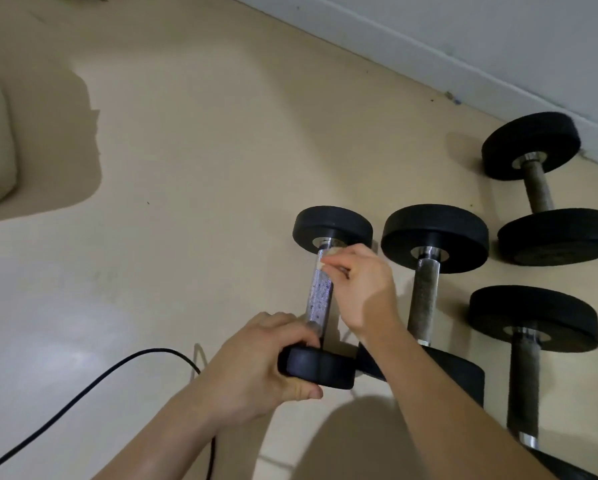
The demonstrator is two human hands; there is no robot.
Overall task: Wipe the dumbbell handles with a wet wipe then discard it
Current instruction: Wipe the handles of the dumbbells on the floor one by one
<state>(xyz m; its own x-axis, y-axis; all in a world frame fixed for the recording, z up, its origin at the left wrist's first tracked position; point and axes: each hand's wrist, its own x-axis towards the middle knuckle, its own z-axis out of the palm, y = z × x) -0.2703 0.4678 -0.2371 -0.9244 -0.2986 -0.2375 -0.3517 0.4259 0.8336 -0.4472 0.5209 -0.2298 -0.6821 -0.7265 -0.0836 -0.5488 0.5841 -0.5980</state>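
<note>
Gripping dumbbell plate, left hand; right hand pinching wipe on handle.

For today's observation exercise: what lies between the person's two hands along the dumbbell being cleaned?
In the head view, only a bare stretch of the knurled chrome handle lies between the left hand and the right hand.
</note>
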